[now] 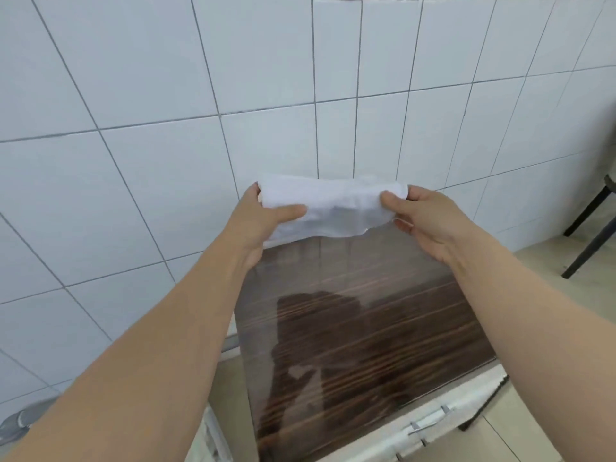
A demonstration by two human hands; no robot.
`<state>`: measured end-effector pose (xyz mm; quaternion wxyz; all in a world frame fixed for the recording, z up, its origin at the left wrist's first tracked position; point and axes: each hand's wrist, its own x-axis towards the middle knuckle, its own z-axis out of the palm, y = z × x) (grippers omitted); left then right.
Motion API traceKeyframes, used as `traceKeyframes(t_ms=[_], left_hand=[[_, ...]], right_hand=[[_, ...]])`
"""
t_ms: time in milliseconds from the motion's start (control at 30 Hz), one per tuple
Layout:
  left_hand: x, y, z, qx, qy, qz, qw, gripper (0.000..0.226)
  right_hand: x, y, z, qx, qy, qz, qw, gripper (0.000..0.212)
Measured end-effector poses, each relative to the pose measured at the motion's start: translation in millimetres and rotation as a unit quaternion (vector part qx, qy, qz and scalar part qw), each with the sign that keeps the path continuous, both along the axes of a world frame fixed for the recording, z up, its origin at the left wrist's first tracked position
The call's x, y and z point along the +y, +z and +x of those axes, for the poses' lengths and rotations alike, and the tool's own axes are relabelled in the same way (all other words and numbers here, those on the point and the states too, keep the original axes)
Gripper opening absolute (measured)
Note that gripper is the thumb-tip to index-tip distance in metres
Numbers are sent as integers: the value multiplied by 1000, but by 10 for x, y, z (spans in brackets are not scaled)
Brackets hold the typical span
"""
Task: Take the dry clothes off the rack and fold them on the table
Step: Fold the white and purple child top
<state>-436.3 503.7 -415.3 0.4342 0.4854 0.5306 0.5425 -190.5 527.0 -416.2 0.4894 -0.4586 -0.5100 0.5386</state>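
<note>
The left hand (266,221) pinches the left end of a folded white cloth (330,205), thumb on top, fingers curled behind. The right hand (423,218) pinches the right end likewise. The cloth spans both hands, over the far edge of the table (366,328) below them.

Cloth (333,205) between both hands above the table's (383,315) far edge, wall (166,111) behind.
</note>
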Motion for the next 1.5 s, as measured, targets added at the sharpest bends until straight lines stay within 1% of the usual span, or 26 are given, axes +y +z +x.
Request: traceKeyframes(t_ms=[67, 133, 167, 200, 267, 300, 333, 367, 433, 500, 533, 600, 667, 733, 767, 833, 867, 900, 967, 1067, 1167, 1267, 1333, 1367, 1433, 1500], left_hand=[[-108, -164, 27, -9, 0, -31, 999, 73], [-189, -486, 50, -28, 73, -96, 992, 63], [-267, -666, 58, 23, 115, -137, 984, 60], [-339, -872, 48, 113, 129, -182, 968, 58], [-560, -1171, 49, 299, 88, -284, 906, 53], [-642, -1274, 44, 348, 77, -328, 875, 54], [-707, -1309, 43, 357, 70, -352, 862, 59], [-732, -1309, 37, 338, 61, -363, 866, 65], [-746, -1250, 40, 245, 69, -338, 906, 72], [-763, -1213, 61, 155, 93, -288, 940, 58], [-781, -1206, 69, 140, 113, -257, 950, 50], [-848, -1241, 52, 150, 158, -206, 954, 32], [-910, -1320, -5, 212, 202, -206, 934, 16], [-970, -1390, -61, 262, 222, -250, 905, 15], [-990, -1423, -83, 264, 229, -275, 896, 20], [-1002, -1420, -119, 233, 240, -305, 892, 49], [-1005, -1410, -142, 201, 241, -305, 899, 66], [-1006, -1387, -150, 166, 232, -293, 913, 80], [-1023, -1341, -155, 100, 206, -266, 936, 93], [-1059, -1350, -259, 75, 200, -258, 942, 91], [-1133, -1356, -473, 30, 156, -297, 942, 90], [-1292, -1324, -829, 36, 134, -327, 935, 71], [-1397, -1343, -1089, 16, 141, -316, 938, 78], [-1448, -1367, -1224, -6, 161, -308, 938, 83], [-1575, -1390, -1441, -21, 224, -281, 933, 78], [-1701, -1466, -1634, 40, 290, -273, 917, 69]], right_hand=[[-80, -181, -24, -7, -3, -36, 999, 20], [-213, -481, -59, -43, -14, -97, 994, 25], [-312, -644, -72, -86, -14, -129, 988, 24], [-430, -799, -81, -136, -7, -164, 977, 24], [-688, -1018, -128, -235, 45, -248, 939, 25], [-788, -1067, -155, -268, 75, -288, 916, 25], [-850, -1087, -183, -286, 90, -315, 901, 29], [-847, -1110, -197, -295, 87, -326, 894, 35], [-791, -1141, -257, -294, 41, -306, 905, 42], [-708, -1198, -318, -345, -11, -215, 914, 41], [-679, -1220, -345, -386, -32, -153, 909, 40], [-685, -1250, -400, -382, -68, -65, 919, 37], [-715, -1286, -422, -381, -66, -41, 921, 38], [-724, -1366, -452, -468, -19, -54, 882, 40], [-720, -1394, -471, -503, -1, -69, 862, 40], [-694, -1398, -511, -520, -4, -83, 850, 33], [-684, -1373, -544, -512, -15, -88, 854, 39], [-685, -1321, -568, -506, -34, -94, 857, 54], [-656, -1260, -623, -510, -42, -105, 853, 77], [-596, -1201, -818, -532, 32, -91, 841, 79], [-635, -1214, -1098, -511, 99, -52, 852, 89], [-656, -1266, -1437, -518, 172, 25, 838, 62], [-704, -1249, -1677, -517, 216, 61, 826, 47], [-743, -1241, -1818, -509, 234, 72, 825, 48], [-832, -1281, -2122, -483, 263, 87, 830, 63], [-907, -1404, -2449, -497, 287, 102, 813, 74]])
